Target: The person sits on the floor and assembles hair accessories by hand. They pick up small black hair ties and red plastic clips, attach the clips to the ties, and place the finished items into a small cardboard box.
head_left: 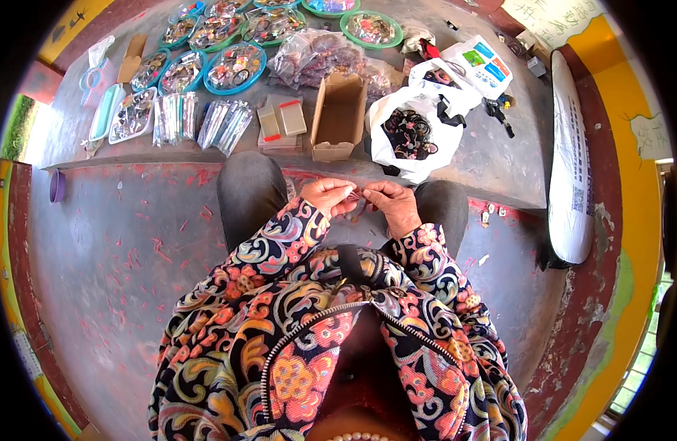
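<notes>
Above my lap, my left hand and my right hand come close together, fingertips pinched. Between them is a thin reddish strand, too small to make out fully; both hands seem to grip it. Just beyond the hands, on the raised grey platform, stands an open cardboard box. To its right a white plastic bag gapes open, with dark banded pieces inside. Left of the box lie clear plastic cases with red clasps.
Bundles of clear packets lie farther left, beside a white tray of small parts. Behind them stand blue and green basins with mixed trinkets. A long white sack leans at the right. Red scraps litter the floor.
</notes>
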`<state>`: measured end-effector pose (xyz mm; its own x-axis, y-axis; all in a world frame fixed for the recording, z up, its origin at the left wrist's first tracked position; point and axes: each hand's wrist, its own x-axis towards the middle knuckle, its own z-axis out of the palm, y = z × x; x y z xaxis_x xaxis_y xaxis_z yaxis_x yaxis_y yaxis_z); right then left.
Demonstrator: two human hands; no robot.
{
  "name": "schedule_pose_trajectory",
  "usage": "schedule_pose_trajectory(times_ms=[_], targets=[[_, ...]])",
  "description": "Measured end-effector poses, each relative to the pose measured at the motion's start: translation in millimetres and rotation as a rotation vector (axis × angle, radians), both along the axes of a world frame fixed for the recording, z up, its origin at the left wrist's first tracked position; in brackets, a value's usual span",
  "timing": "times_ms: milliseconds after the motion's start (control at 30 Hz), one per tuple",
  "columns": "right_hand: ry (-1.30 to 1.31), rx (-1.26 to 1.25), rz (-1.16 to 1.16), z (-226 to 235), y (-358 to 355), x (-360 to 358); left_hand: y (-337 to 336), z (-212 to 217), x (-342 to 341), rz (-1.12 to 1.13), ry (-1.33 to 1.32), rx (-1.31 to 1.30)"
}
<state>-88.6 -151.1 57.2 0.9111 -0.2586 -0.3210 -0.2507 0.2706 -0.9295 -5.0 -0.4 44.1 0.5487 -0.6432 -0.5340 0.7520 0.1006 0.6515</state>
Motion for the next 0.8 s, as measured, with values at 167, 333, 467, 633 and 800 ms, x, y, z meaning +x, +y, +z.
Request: schedule_pose_trajectory(times_ms=[167, 333, 467, 633, 800], targets=[[-0.028, -0.055, 0.030, -4, 1, 0, 1, 5, 1, -0.098, -0.058, 0.119], [-0.005, -0.069, 0.027, -4, 3, -1, 3, -1, 1, -0.123, -0.045, 0.105], [0.029, -0.022, 0.007, -2, 3, -1, 4, -10, 0, -0.081, -0.017, 0.046], [0.013, 0.024, -0.012, -8, 1, -4, 3, 0, -1, -0.087, 0.002, 0.072], [-0.014, 0.031, -0.004, -3, 3, -4, 4, -1, 0, -0.094, 0.032, 0.045]])
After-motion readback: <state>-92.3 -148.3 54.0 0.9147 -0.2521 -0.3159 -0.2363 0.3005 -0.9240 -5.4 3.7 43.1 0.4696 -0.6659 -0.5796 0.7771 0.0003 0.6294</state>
